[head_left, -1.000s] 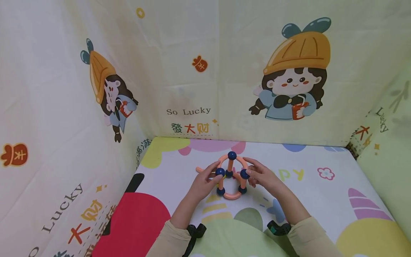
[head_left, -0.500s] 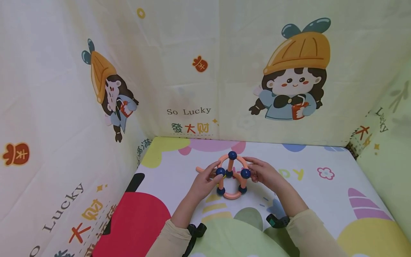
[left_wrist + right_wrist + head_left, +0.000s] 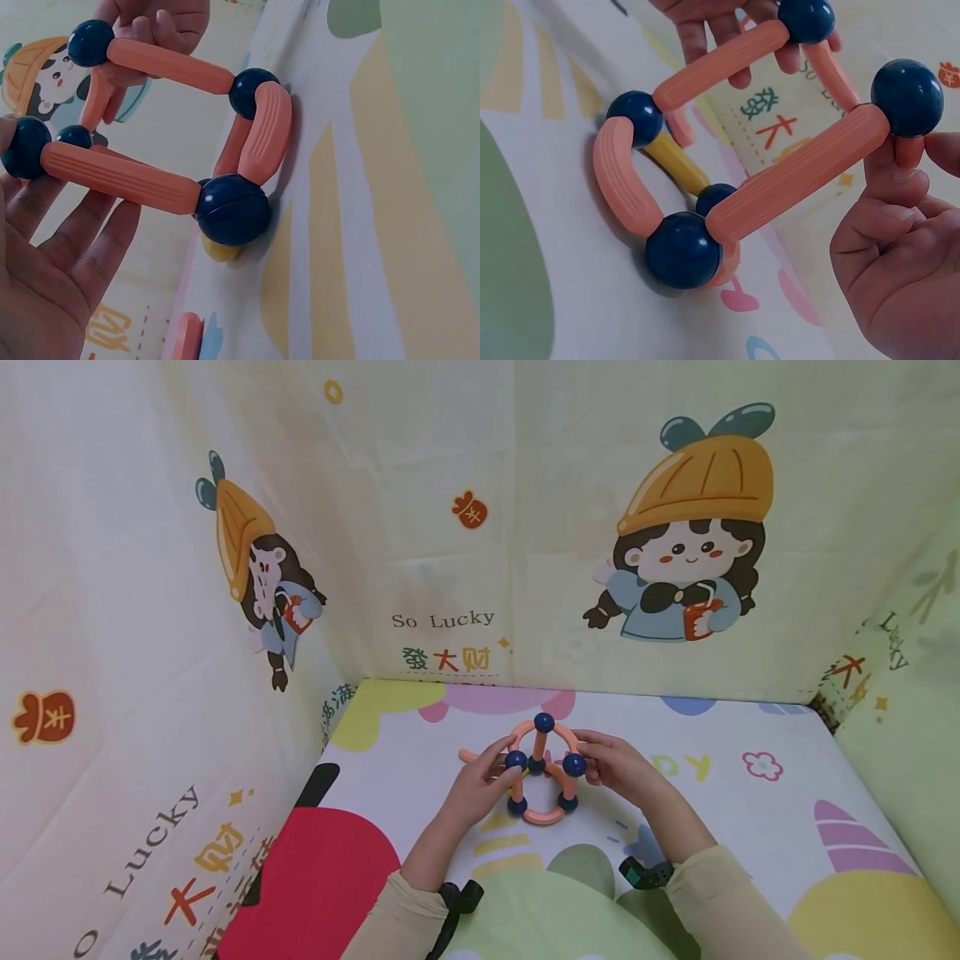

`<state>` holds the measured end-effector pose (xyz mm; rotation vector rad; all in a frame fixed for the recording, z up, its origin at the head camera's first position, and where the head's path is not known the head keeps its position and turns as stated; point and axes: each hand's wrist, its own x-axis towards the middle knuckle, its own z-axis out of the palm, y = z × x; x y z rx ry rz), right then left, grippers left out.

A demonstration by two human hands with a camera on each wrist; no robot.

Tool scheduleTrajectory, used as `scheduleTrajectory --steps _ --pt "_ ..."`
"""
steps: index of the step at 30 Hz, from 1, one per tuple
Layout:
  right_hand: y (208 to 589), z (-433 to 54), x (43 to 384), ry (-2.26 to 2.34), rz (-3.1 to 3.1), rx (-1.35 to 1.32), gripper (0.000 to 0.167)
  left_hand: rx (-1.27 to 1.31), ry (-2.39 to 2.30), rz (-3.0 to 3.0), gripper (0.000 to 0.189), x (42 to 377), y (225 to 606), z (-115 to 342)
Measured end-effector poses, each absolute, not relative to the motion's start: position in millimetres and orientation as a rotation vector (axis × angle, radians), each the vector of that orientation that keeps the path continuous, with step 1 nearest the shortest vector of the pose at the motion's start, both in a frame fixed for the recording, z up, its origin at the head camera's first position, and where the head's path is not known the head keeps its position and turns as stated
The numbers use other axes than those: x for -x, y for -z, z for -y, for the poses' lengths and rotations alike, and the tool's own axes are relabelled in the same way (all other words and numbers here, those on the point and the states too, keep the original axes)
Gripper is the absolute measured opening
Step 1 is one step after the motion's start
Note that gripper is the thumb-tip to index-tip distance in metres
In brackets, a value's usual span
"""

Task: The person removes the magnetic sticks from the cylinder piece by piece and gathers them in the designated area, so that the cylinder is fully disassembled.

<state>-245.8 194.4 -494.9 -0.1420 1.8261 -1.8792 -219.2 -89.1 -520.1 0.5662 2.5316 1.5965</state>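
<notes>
A ball-and-rod toy frame [image 3: 542, 817] of orange rods and dark blue balls stands upright on the table mat between my hands. My left hand [image 3: 474, 787] holds its left side, thumb against the upper blue ball [image 3: 27, 147] and fingers spread behind the rods. On the other side, my right hand [image 3: 621, 768] pinches close beneath the upper right ball [image 3: 907, 97], at a curved orange rod; its thumb is partly cut off in the right wrist view. Low at the back of the frame, a yellow rod [image 3: 676, 163] joins two balls.
A loose orange rod [image 3: 468, 756] lies behind my left hand, also visible in the left wrist view. The printed mat [image 3: 750, 827] covers the table, with patterned cloth walls [image 3: 555, 527] at the back and both sides.
My right thumb has slid off the front of the upper right ball to its outer side, and the right forearm has shifted slightly left. The left hand and the frame look unmoved.
</notes>
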Motion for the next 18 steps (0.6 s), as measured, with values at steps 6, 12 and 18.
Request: scheduleTrajectory --steps 6,12,18 --pt "496.7 -193.4 245.6 1.867 -1.862 0.140 0.052 -0.566 -1.591 -2.540 0.055 218.6 519.7 88.2" --pt "497.0 -193.2 243.7 1.861 -1.887 0.154 0.052 -0.570 -1.575 -2.554 0.055 217.9 518.1 87.4" --pt "498.7 -192.5 244.1 1.831 -1.935 0.144 0.050 -0.596 -1.562 -2.585 0.048 217.5 519.8 88.4"
